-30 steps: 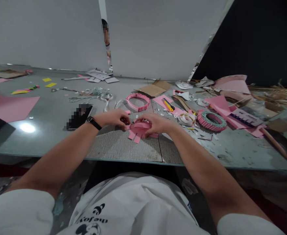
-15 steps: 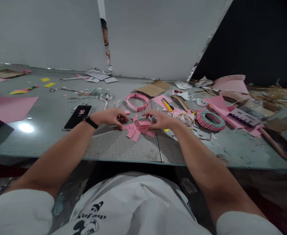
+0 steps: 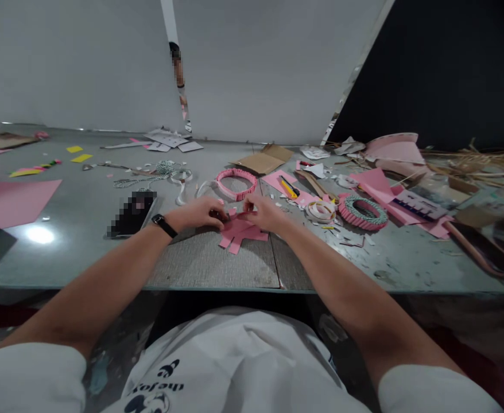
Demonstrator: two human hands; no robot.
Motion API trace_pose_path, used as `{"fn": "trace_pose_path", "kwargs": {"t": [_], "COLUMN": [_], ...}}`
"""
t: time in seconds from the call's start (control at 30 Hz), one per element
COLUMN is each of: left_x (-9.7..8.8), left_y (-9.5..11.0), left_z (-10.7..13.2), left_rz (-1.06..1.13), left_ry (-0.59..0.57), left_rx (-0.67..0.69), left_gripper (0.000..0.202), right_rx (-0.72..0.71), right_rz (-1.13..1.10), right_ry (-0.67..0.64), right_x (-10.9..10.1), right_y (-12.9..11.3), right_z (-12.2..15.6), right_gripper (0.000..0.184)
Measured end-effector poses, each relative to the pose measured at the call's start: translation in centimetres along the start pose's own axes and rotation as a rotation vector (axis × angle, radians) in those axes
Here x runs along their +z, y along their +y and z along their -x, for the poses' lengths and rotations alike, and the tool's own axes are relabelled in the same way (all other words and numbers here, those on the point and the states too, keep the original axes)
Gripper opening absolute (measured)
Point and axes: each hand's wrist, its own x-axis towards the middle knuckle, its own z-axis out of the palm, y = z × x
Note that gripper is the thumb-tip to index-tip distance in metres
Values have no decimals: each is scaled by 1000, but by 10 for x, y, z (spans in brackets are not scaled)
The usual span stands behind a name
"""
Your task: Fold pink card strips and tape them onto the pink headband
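Observation:
A pink paper piece with several flat strips [image 3: 239,232] lies on the table in front of me, its strips splayed outward. My left hand [image 3: 198,213] and my right hand [image 3: 263,213] meet over it, with the fingertips of both pinching its upper strips. The middle of the piece is hidden by my fingers. A black watch [image 3: 164,225] sits on my left wrist. Beyond my hands lies a pink woven paper ring [image 3: 236,183]. A pixelated black phone [image 3: 131,214] lies to the left of my left hand.
The glass-topped table [image 3: 75,252] holds a large pink sheet [image 3: 11,201], a yellow cutter [image 3: 289,187], a green-and-pink paper ring [image 3: 363,213], cardboard [image 3: 263,159] and scattered scraps. Dry straw [image 3: 471,163] lies at the right. A person [image 3: 177,71] shows in a narrow gap behind.
My hands have drawn closer together and now pinch the pink strips. The raised loop of paper between them has flattened or is hidden. The whole view has shifted slightly.

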Motion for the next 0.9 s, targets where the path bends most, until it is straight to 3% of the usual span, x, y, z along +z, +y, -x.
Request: {"fn": "trace_pose_path", "kwargs": {"t": [0.1, 0.23, 0.47, 0.67, 0.83, 0.9], "left_x": [1, 2, 6, 13, 15, 15], "left_y": [-3, -2, 13, 24, 33, 34], "left_z": [-1, 0, 2, 2, 4, 5], "left_rz": [14, 20, -59, -10, -1, -5], "left_ry": [3, 31, 73, 106, 161, 142], "left_rx": [53, 25, 33, -18, -32, -17], "left_gripper": [29, 39, 46, 47, 29, 28], "right_rx": [-67, -173, -169, -168, -28, -20], "right_rz": [31, -16, 20, 52, 19, 51], "right_ry": [-62, -155, -256, -219, -109, -149], "right_x": [0, -16, -33, -29, -30, -33], "right_y": [2, 19, 25, 8, 4, 3], "right_z": [-2, 3, 12, 9, 10, 12], "right_gripper": [19, 28, 72, 59, 20, 20]}}
